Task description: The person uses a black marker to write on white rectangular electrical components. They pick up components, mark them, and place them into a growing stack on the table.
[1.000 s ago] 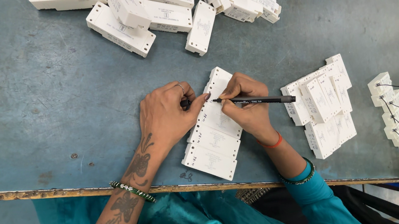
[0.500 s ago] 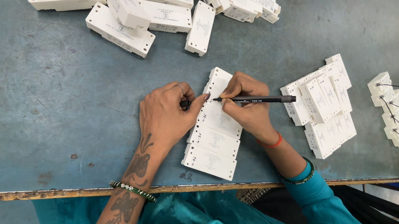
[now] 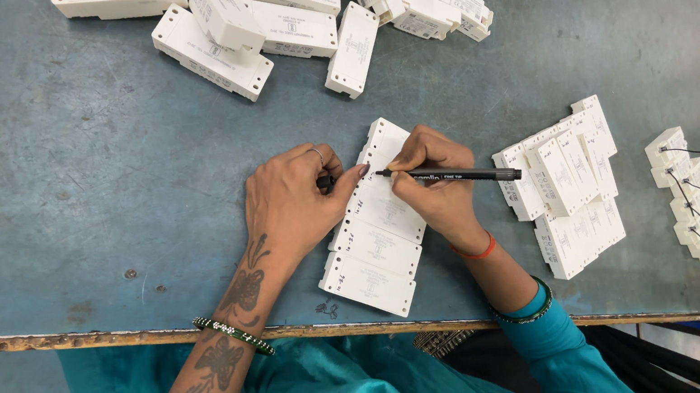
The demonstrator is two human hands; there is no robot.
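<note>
While our right hand (image 3: 431, 178) hides part of the row of white modules (image 3: 372, 225) at the table (image 3: 48, 193) edge, nothing has shifted since before. Right grips a black pen (image 3: 452, 176), lying sideways, tip left on the row; left hand (image 3: 291, 200) presses flat, steadying it.

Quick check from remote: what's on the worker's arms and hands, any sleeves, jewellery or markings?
Both hands bare. Left hand: finger ring, dark butterfly-pattern tattoos along hand and forearm, green beaded bracelet. Right hand: thin red wrist thread, dark bangle, teal sleeve.
</note>
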